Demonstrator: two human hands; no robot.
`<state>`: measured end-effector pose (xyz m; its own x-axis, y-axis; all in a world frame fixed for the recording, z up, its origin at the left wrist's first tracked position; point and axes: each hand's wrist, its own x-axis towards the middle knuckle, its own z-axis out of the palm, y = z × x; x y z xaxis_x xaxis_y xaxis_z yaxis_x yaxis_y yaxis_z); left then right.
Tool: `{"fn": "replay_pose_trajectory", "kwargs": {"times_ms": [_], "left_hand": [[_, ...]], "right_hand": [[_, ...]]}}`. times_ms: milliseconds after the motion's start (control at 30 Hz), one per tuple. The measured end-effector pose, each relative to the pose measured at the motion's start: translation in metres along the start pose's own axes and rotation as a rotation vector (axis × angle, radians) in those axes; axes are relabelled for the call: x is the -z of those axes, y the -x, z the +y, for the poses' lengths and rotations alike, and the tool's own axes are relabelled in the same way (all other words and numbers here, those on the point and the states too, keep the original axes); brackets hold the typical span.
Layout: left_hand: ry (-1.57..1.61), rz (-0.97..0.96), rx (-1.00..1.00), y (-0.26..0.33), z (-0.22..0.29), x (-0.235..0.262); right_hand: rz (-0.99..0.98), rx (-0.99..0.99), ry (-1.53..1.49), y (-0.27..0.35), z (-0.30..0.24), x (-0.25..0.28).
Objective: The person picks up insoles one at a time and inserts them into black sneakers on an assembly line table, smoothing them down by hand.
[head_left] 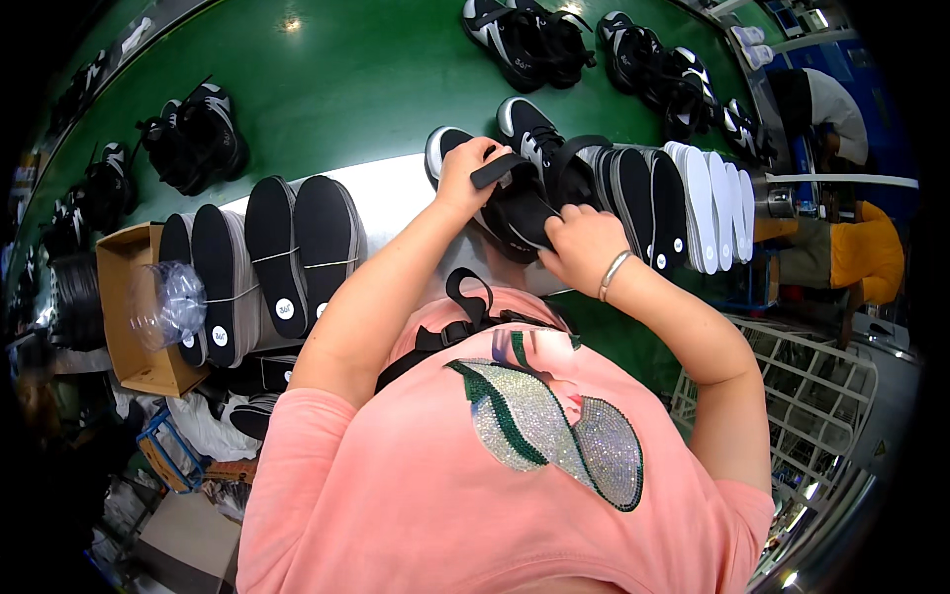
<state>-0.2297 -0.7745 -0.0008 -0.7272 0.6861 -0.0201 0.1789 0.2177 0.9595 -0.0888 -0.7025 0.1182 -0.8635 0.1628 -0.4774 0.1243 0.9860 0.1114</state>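
Observation:
A black, grey and white sneaker [511,241] is tilted between my hands, its toe pointing away. My left hand [467,176] is closed on its black tongue [503,169], pulling the shoe's mouth wide. At the heel end, my right hand [588,244] has its fingers pinched on what looks like a dark insole [526,203], partly inside the shoe. The fingertips are partly hidden there. Just to the right stands a matching sneaker [528,129], its own black flap raised over the opening.
Bundled black insoles [330,226] stand at left, and more black insoles [625,188] and white insoles [701,208] at right. A cardboard box [129,307] holds clear plastic. Sneakers [195,139] travel on the green surface [336,79]. A white wire rack [792,396] and people are at right.

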Motion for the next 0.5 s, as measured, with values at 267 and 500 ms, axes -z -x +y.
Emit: {"fn": "replay_pose_trajectory", "kwargs": {"times_ms": [267, 500], "left_hand": [[0.158, 0.005, 0.107, 0.008, 0.013, 0.001], [0.231, 0.011, 0.115, 0.008, 0.003, -0.002]], "right_hand": [[0.075, 0.095, -0.065, -0.056, -0.01, -0.04], [-0.413, 0.131, -0.122, -0.09, -0.008, -0.028]]}}
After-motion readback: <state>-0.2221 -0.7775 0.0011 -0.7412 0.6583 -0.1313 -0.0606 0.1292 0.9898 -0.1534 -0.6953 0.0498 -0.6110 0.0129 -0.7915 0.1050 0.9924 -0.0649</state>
